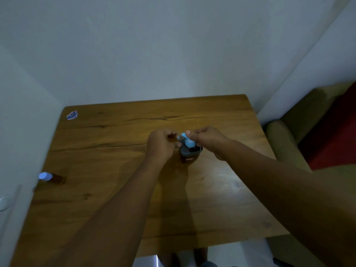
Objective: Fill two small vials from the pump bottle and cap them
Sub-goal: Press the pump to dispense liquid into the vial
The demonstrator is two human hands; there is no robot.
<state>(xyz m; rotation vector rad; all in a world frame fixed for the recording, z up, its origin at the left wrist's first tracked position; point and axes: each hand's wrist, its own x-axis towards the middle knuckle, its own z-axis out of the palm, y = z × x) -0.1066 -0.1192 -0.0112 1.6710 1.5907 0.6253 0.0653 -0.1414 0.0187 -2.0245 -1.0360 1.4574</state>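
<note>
The pump bottle point(189, 153), brown with a dark collar and a light blue pump head point(187, 141), stands in the middle of the wooden table point(115, 151). My right hand point(209, 140) grips the pump head from the right, thumb on top. My left hand point(160, 144) holds a small amber vial point(173, 138) right beside the pump's spout; my fingers hide most of the vial. A second vial point(53, 178) with a pale blue cap lies on its side near the table's left edge.
A small sticker point(72, 115) sits at the table's far left corner. Walls close in behind and to the left. An olive armchair point(285, 135) with a red cushion stands to the right of the table.
</note>
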